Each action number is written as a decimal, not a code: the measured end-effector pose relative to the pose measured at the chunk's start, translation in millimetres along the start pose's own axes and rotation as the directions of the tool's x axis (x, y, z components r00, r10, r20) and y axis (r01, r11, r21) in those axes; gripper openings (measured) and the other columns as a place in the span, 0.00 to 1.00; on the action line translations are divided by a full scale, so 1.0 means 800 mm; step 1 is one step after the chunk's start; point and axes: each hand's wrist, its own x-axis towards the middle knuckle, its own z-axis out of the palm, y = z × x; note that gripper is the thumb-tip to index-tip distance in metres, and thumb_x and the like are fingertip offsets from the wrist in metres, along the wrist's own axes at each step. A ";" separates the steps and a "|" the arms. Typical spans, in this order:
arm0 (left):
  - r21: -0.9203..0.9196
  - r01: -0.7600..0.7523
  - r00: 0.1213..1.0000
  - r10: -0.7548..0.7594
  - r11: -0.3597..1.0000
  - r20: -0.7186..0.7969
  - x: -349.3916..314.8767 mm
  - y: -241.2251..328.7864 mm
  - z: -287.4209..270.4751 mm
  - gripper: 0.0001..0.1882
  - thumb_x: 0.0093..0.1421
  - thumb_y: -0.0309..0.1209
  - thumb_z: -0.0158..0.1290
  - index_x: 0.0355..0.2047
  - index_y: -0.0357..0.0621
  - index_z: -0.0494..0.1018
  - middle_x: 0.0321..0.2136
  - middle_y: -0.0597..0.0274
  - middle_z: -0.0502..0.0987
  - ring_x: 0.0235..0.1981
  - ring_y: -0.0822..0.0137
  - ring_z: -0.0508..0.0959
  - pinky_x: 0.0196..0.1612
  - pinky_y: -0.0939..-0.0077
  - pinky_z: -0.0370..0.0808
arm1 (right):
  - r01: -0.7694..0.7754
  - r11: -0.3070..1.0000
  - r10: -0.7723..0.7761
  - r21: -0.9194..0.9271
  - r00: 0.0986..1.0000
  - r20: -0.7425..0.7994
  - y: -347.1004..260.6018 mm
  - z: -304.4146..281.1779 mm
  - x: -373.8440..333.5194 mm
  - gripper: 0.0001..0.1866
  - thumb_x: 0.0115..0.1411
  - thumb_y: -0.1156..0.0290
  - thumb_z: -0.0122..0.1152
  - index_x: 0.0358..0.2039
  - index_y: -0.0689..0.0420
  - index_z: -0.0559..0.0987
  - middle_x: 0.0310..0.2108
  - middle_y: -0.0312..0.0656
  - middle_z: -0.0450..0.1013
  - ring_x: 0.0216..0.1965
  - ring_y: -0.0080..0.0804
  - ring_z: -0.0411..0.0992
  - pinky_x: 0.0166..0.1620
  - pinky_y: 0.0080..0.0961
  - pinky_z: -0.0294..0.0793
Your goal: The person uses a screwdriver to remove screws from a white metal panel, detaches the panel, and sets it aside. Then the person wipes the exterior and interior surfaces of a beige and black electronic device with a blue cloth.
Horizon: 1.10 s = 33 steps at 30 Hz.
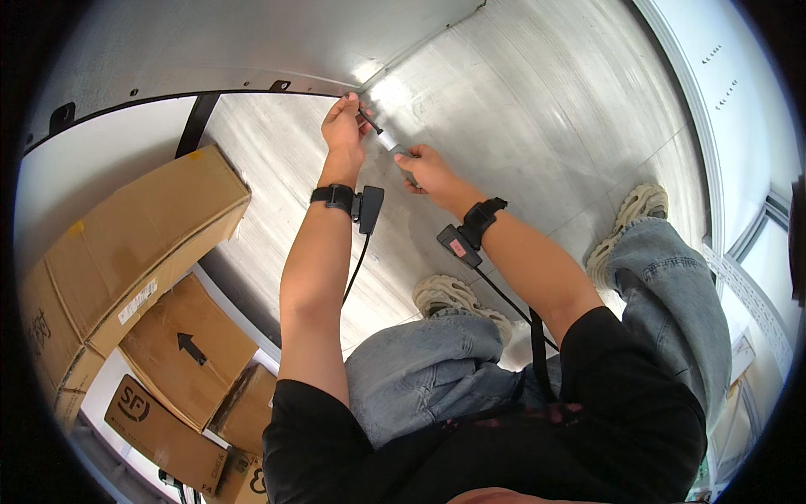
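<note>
the left hand (344,124) is pinched around the dark tip of a slim tool (388,141) near the top centre of the frame, while the right hand (428,170) is clenched on its grey handle — the tip is pressed toward the metal floor (520,126) at the wall seam. a fastening step seems in hand; steady pressure would be needed. cardboard boxes (143,235) are stacked at the left.
</note>
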 end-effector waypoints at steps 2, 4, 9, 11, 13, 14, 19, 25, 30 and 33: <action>0.028 -0.004 0.998 0.006 1.000 -0.066 0.002 0.002 -0.002 0.07 0.60 0.31 0.57 0.38 0.46 0.73 0.29 0.68 0.75 0.27 0.73 0.74 0.28 0.78 0.71 | 0.022 0.994 -0.028 -0.107 0.998 -0.059 0.000 0.006 0.000 0.26 0.59 0.60 0.60 0.49 0.67 0.67 0.34 0.44 0.69 0.29 0.31 0.71 0.31 0.28 0.74; 0.043 -0.008 0.996 0.012 0.999 -0.085 0.002 0.001 0.001 0.06 0.60 0.30 0.56 0.37 0.46 0.74 0.28 0.68 0.75 0.26 0.73 0.74 0.28 0.78 0.71 | 0.032 0.983 -0.046 -0.179 0.996 -0.077 -0.001 0.006 0.000 0.27 0.58 0.61 0.61 0.50 0.68 0.66 0.37 0.45 0.69 0.33 0.33 0.71 0.33 0.29 0.76; 0.066 -0.020 0.997 0.024 0.998 -0.069 0.004 0.004 0.004 0.02 0.62 0.28 0.54 0.35 0.46 0.75 0.26 0.68 0.76 0.23 0.74 0.74 0.25 0.79 0.71 | 0.011 0.993 -0.010 -0.119 1.000 0.005 0.002 -0.009 0.011 0.24 0.57 0.65 0.60 0.50 0.66 0.69 0.40 0.45 0.70 0.35 0.37 0.72 0.37 0.34 0.77; 0.044 -0.036 0.996 0.039 0.998 -0.076 0.007 0.001 0.003 0.03 0.62 0.27 0.53 0.35 0.46 0.75 0.26 0.68 0.76 0.23 0.75 0.74 0.25 0.79 0.71 | -0.033 0.979 0.049 -0.202 0.996 0.071 0.002 -0.013 0.020 0.24 0.57 0.65 0.61 0.50 0.64 0.69 0.39 0.42 0.69 0.37 0.33 0.70 0.37 0.32 0.76; 0.008 -0.038 0.996 0.038 0.999 -0.081 0.009 -0.003 0.003 0.02 0.61 0.27 0.54 0.35 0.47 0.75 0.26 0.69 0.76 0.23 0.75 0.74 0.26 0.79 0.71 | -0.040 0.937 0.086 -0.347 0.990 0.116 -0.002 -0.015 0.024 0.24 0.55 0.66 0.62 0.50 0.63 0.69 0.41 0.44 0.69 0.39 0.36 0.70 0.38 0.32 0.75; -0.011 -0.039 0.996 0.038 0.999 -0.085 0.010 -0.005 0.002 0.02 0.61 0.28 0.54 0.35 0.47 0.75 0.26 0.69 0.76 0.23 0.76 0.74 0.26 0.79 0.71 | -0.026 0.895 0.093 -0.446 0.987 0.129 -0.007 -0.014 0.025 0.25 0.53 0.66 0.63 0.49 0.64 0.69 0.43 0.47 0.69 0.40 0.40 0.71 0.40 0.33 0.75; 0.106 -0.091 0.985 0.105 0.990 -0.135 0.002 -0.010 0.017 0.06 0.58 0.27 0.58 0.36 0.48 0.75 0.27 0.69 0.76 0.23 0.75 0.73 0.26 0.78 0.70 | 0.213 0.582 -0.278 -0.785 0.959 0.054 0.002 -0.006 0.019 0.27 0.48 0.69 0.65 0.47 0.65 0.70 0.41 0.57 0.71 0.45 0.48 0.71 0.43 0.37 0.73; 0.077 -0.053 0.990 0.063 0.996 -0.125 0.009 -0.008 0.014 0.05 0.59 0.25 0.57 0.36 0.46 0.75 0.27 0.68 0.77 0.22 0.75 0.73 0.26 0.78 0.71 | 0.291 0.715 -0.369 -0.636 0.929 0.011 0.005 -0.009 0.008 0.23 0.46 0.71 0.64 0.43 0.64 0.72 0.37 0.57 0.73 0.42 0.51 0.72 0.45 0.36 0.69; -0.011 -0.069 0.997 0.069 0.998 -0.033 -0.004 -0.004 0.023 0.03 0.59 0.25 0.56 0.34 0.46 0.75 0.26 0.66 0.77 0.23 0.74 0.74 0.27 0.78 0.71 | 0.300 0.656 -0.243 -0.693 0.953 0.182 0.007 -0.032 0.041 0.32 0.43 0.70 0.70 0.49 0.67 0.70 0.39 0.56 0.73 0.40 0.49 0.73 0.40 0.34 0.71; 0.013 -0.070 0.991 0.071 0.997 -0.118 -0.006 -0.001 0.024 0.03 0.58 0.26 0.57 0.31 0.46 0.73 0.26 0.66 0.76 0.23 0.73 0.74 0.27 0.78 0.72 | 0.250 0.588 -0.168 -0.769 0.968 0.187 -0.019 -0.023 0.013 0.31 0.44 0.71 0.68 0.49 0.67 0.70 0.37 0.55 0.73 0.38 0.49 0.74 0.37 0.35 0.72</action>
